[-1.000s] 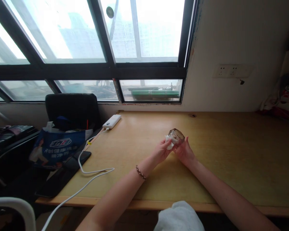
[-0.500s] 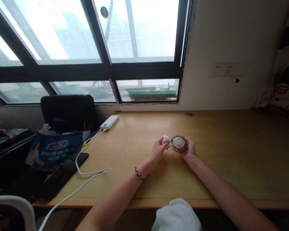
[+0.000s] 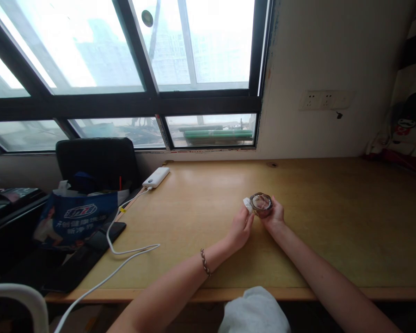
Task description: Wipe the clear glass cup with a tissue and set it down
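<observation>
My right hand (image 3: 274,217) grips a small brownish glass dish (image 3: 261,205) just above the wooden desk (image 3: 333,222), its opening facing me. My left hand (image 3: 241,226) pinches a small white wad of tissue (image 3: 247,204) and presses it against the dish's left side. A beaded bracelet sits on my left wrist. Both forearms reach in from the bottom of the view.
A white power bank (image 3: 156,177) lies at the desk's back left, its white cable (image 3: 125,252) trailing off the front edge. A black phone (image 3: 106,231), a blue bag (image 3: 76,215) and a black chair (image 3: 97,162) crowd the left. Wall sockets (image 3: 324,100) are at the right.
The dish tilted upright from facing away to facing me. My hands shifted slightly right, and the tissue moved from beneath the dish to its left side.
</observation>
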A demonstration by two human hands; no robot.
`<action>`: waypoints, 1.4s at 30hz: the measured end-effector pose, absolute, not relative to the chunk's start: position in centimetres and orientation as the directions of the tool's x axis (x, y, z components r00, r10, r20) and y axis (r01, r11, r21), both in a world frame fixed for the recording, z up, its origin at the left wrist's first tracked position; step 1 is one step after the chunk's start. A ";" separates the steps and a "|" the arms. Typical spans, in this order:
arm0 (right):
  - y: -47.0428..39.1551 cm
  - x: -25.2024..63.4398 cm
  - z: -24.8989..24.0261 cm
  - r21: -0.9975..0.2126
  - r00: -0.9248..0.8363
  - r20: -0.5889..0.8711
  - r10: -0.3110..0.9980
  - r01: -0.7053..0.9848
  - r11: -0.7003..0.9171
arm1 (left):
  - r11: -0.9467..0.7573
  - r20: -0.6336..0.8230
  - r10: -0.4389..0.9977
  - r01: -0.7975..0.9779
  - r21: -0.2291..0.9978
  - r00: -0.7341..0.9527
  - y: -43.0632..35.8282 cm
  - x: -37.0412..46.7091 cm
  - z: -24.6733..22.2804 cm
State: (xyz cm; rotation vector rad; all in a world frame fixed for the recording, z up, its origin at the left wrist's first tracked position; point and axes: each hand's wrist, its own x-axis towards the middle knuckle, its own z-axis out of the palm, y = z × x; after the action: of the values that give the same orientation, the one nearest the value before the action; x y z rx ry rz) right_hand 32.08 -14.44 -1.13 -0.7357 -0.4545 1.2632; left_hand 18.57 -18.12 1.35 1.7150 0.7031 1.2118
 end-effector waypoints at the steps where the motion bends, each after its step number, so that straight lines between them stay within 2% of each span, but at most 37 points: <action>1: -14.4 32.1 -1.1 -0.709 0.269 -0.091 0.959 -0.694 0.128 | -0.444 0.431 0.827 -0.053 0.895 0.361 -18.2 18.6 1.4; 5: -14.4 31.9 -0.5 -0.741 0.228 -0.044 0.973 -0.660 0.122 | -0.410 0.406 0.858 -0.056 0.910 0.316 -17.9 18.4 1.2; 11: -15.1 32.1 1.1 -0.773 0.007 -0.024 1.000 -0.634 -0.014 | -0.326 0.328 0.900 -0.055 0.944 0.288 -16.6 17.8 0.6; 14: -15.4 32.2 1.8 -0.801 -0.031 -0.042 0.999 -0.596 -0.052 | -0.291 0.304 0.910 -0.086 0.953 0.283 -16.2 17.7 0.5; 18: -15.6 32.0 2.1 -0.847 0.145 -0.067 0.987 -0.532 0.021 | -0.246 0.270 0.918 -0.118 0.962 0.290 -15.6 17.8 -0.1; 23: -16.2 31.3 2.0 -0.934 0.304 0.164 0.938 -0.258 0.247 | -0.240 0.251 0.921 -0.074 0.968 0.297 -15.5 17.7 -0.4; 27: -17.1 30.7 2.3 -0.955 0.366 0.250 0.896 -0.062 0.292 | -0.369 0.353 0.870 -0.021 0.929 0.344 -16.4 17.6 0.9; 31: -17.5 30.4 2.4 -0.955 0.414 0.265 0.871 -0.012 0.297 | -0.612 0.553 0.723 0.013 0.791 0.414 -17.1 17.5 2.3; 34: -17.2 30.3 2.0 -0.952 0.427 0.260 0.866 -0.035 0.303 | -0.792 0.651 0.546 0.073 0.606 0.527 -17.4 17.4 2.7; 37: -16.9 30.4 1.5 -0.942 0.399 0.219 0.890 -0.153 0.300 | -0.904 0.661 0.401 0.154 0.399 0.634 -17.6 17.4 2.8; 42: -16.2 30.9 1.1 -0.875 0.389 0.058 0.919 -0.424 0.234 | -0.965 0.608 0.247 0.248 0.084 0.755 -18.0 17.6 2.7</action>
State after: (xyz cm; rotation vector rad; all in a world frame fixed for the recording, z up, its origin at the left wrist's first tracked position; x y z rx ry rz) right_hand 30.86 -16.24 1.05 -0.9059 -0.6658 1.0211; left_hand 17.56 -17.97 2.74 2.9447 0.4156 1.0194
